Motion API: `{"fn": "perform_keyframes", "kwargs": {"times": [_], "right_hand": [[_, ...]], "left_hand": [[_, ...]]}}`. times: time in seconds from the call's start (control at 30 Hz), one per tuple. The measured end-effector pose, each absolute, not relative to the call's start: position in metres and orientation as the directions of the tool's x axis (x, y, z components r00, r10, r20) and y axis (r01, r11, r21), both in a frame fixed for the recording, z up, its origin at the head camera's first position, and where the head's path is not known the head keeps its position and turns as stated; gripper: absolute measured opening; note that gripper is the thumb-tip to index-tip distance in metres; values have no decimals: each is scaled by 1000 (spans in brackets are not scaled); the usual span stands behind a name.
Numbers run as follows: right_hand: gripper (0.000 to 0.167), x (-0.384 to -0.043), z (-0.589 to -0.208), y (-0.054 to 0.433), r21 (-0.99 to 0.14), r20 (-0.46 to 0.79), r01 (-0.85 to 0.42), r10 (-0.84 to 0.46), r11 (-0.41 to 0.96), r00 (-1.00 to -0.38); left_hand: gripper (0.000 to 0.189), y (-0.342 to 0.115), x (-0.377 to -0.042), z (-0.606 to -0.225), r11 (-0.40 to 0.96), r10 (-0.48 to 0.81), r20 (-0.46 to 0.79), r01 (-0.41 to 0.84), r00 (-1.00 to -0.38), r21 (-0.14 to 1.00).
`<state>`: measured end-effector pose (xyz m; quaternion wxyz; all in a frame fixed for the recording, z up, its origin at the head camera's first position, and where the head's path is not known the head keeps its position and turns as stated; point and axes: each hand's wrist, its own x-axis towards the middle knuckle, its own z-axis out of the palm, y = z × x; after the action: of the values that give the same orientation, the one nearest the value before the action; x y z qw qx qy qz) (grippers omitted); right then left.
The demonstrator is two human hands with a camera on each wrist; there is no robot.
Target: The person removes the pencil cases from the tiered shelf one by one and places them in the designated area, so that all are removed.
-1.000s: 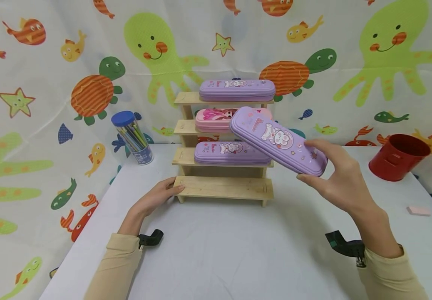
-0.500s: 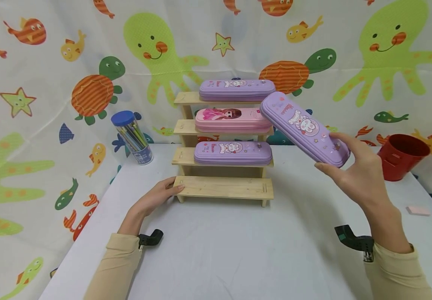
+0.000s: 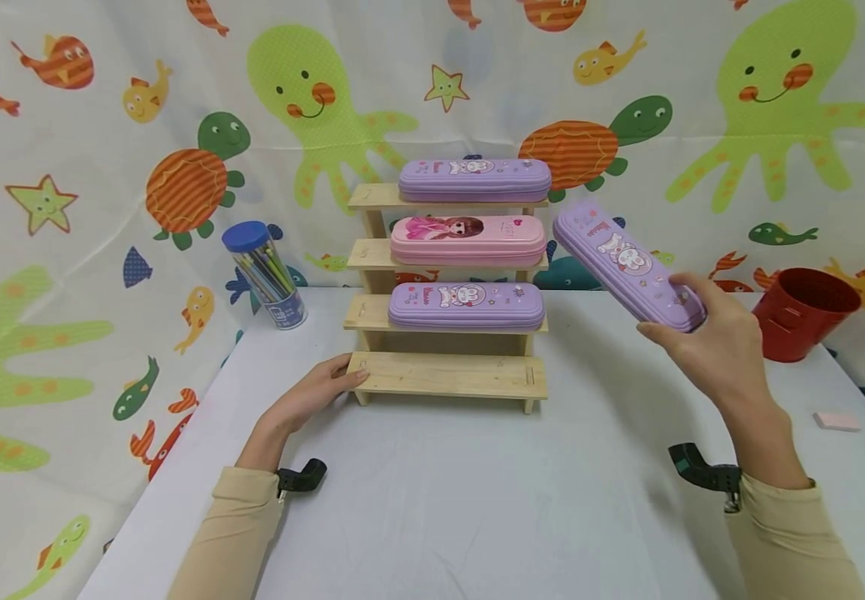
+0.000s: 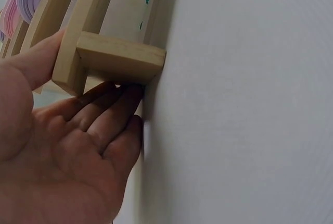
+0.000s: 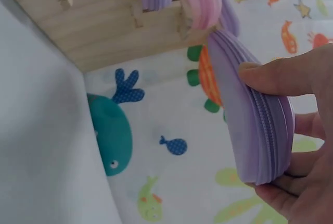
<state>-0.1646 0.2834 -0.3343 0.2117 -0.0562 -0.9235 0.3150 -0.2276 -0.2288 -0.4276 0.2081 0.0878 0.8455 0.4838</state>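
My right hand (image 3: 725, 342) grips a purple zippered pencil case (image 3: 631, 265) by its lower right end, thumb on one side and fingers on the other. The case is tilted and held in the air, right of a stepped wooden shelf (image 3: 447, 375). In the right wrist view its zipper (image 5: 268, 125) faces the camera. At the shelf's left end, my left hand (image 3: 317, 390) holds the lowest step, thumb on top and fingers below, as the left wrist view shows. Two purple cases, top (image 3: 475, 181) and third step (image 3: 466, 305), flank a pink pencil case (image 3: 467, 240) on the second step.
A clear tub of pencils with a blue lid (image 3: 263, 275) stands left of the shelf. To the right are a red metal bucket (image 3: 806, 315) and a pink eraser (image 3: 837, 422) on the white table (image 3: 462, 500). A sea-animal cloth (image 3: 492, 92) hangs behind.
My right hand has carried the purple pencil case to the right, away from the shelf, uncovering the pink case. The left hand has stayed at the shelf's end.
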Motion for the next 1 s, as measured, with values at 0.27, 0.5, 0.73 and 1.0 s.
{"fn": "perform_keyframes", "kwargs": {"times": [0.27,0.5,0.73,1.0], "right_hand": [[74,-177,-354,285,-572,325,-31,192,820,-926],[71,-186,-371,282,-539,240,-7,145,842,-960],[67,-194,-389,279,-518,189,-11,102,855,-977],[67,-199,-407,275,-512,114,18,89,859,-989]], "left_hand": [[74,-229,-228,-427,506,360,-254,-41,-898,861],[74,-229,-228,-428,513,359,-259,-43,-897,857],[76,-229,-227,-428,522,339,-279,-67,-899,850],[77,-229,-227,-427,515,347,-265,-54,-900,856]]}}
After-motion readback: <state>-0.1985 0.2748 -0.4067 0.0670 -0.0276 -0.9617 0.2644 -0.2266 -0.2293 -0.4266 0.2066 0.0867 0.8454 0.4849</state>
